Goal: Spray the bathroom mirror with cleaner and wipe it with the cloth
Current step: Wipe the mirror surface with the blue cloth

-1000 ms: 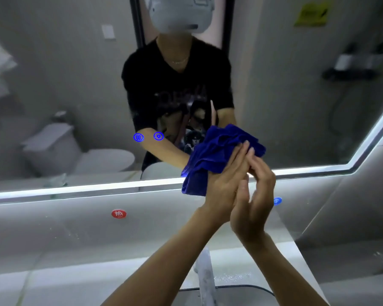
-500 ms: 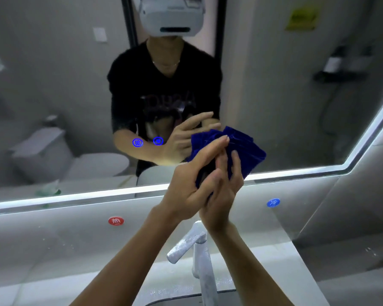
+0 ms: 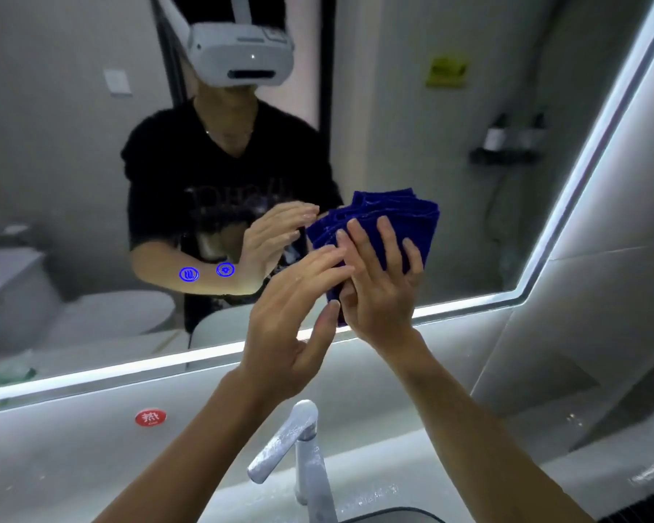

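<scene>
One cloth (image 3: 401,224), one mirror (image 3: 469,239), one tap (image 3: 299,443), two hands in view. Two small blue lit icons (image 3: 207,272) show on the mirror glass left of the hands; one round red sticker (image 3: 150,417) sits on the wall below the mirror's lit lower edge, left of the tap. Cloth: deep blue, plush-looking, folded or bunched into several layers whose edges fan out at the top; upper part clearly visible, lower part hidden behind the fingers. It is held up in front of the lower middle of the mirror, above the tap; whether it touches the glass cannot be told. Right hand (image 3: 382,288): raised, back toward the camera, fingers spread upward across the near face of the cloth and curled around it, gripping it. Left hand (image 3: 291,322): just left of the right hand, fingers extended and loose, fingertips lying against the right hand's fingers at the cloth's lower left edge; it grips nothing, thumb apart from the cloth. Tap: pale metal, upright, lever pointing near-left, standing below both forearms at the basin (image 3: 386,517) rim. Mirror shows the reflected person with both hands and the cloth repeated.
</scene>
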